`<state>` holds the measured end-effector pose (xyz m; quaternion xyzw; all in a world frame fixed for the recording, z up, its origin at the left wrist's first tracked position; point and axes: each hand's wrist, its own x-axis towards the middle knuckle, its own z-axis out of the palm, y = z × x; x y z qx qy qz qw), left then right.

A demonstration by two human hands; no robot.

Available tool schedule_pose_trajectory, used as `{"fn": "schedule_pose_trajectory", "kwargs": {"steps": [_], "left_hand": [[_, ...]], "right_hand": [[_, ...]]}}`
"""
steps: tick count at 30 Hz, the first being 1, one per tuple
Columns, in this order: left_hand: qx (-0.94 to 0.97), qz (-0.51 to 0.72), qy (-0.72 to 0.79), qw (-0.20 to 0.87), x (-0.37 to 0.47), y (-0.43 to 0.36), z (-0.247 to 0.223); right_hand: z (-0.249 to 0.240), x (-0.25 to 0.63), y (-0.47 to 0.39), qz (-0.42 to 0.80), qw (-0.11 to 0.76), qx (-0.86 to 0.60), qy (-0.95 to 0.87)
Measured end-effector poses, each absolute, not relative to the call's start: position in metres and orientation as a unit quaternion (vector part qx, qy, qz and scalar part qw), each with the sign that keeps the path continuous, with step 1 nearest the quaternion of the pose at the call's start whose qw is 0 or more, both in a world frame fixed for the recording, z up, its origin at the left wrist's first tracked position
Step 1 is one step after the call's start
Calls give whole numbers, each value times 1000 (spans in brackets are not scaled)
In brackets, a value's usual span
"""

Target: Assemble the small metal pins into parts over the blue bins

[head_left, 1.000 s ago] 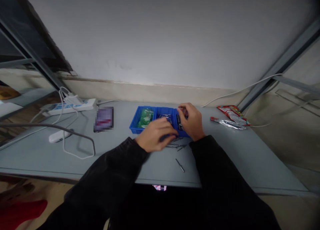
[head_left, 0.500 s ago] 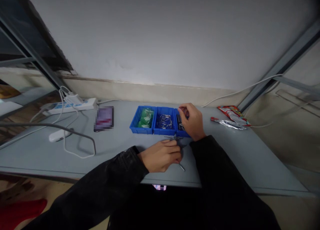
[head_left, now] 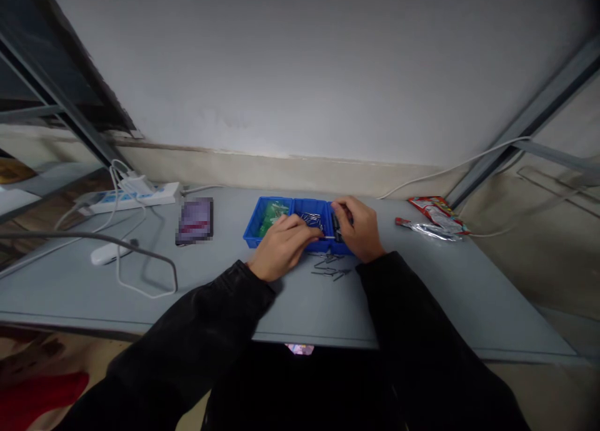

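My left hand [head_left: 284, 247] reaches over the front of the blue bins, its fingers pinched on a thin metal rod [head_left: 329, 237] that points right. My right hand [head_left: 360, 228] is at the right blue bin [head_left: 344, 250], fingers curled together; what they hold, if anything, is hidden. Dark pieces partly show in that bin. Short metal pins [head_left: 312, 218] lie in the middle bin, partly covered by my left hand. Green and clear small pieces [head_left: 272, 212] fill the left bin. Several thin metal rods [head_left: 329, 267] lie loose on the table before the bins.
On the left of the grey table [head_left: 225, 312] are a power strip [head_left: 159, 197] with cables, a white device [head_left: 110, 253] and a blurred purple item [head_left: 195, 220]. Red snack packaging [head_left: 435, 213] and a silver wrapper [head_left: 434, 232] lie on the right. A wall stands behind.
My left hand has moved up and left from the table to the bins, with a thin metal rod in its fingers. The loose rods are now uncovered. My right hand has barely moved.
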<state>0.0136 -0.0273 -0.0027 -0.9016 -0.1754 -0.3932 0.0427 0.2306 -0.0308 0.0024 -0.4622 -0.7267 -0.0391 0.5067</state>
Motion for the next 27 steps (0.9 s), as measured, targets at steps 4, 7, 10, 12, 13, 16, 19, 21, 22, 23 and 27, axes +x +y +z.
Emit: {"fn": "schedule_pose_trajectory", "kwargs": {"steps": [4,7,10,12,13,16,19,21,22,23,27], "left_hand": [[-893,-390,-187,119,14,-7,9],[-884,-400,-214,117,15,6,13],[-886,-394,-226,92,15,11,10],[-889,-389,-228,81,14,10,8],[-889,-388,-230,77,14,9,8],[-887,-390,-239,68,15,7,9],[-891,-382,-238,62,17,6,8],[-894,-378,-231,61,17,6,7],[-895,-378,-227,60,18,6,7],[-896,-379,-223,59,18,6,6],[-901,-379,-204,53,18,1,7]], "right_hand": [[2,227,-34,-31,477,-417,-773],[0,224,-35,-31,461,-412,-785],[-3,222,-34,-43,456,-420,-784],[-3,222,-34,-58,470,-427,-771],[-2,222,-34,-67,482,-430,-761],[13,218,-41,-107,521,-413,-740],[30,197,-70,-146,524,-341,-766],[25,169,-107,-115,513,-273,-805],[13,152,-130,-84,501,-205,-837],[-5,135,-154,-42,506,-205,-837],[-111,88,-228,129,381,-271,-875]]}}
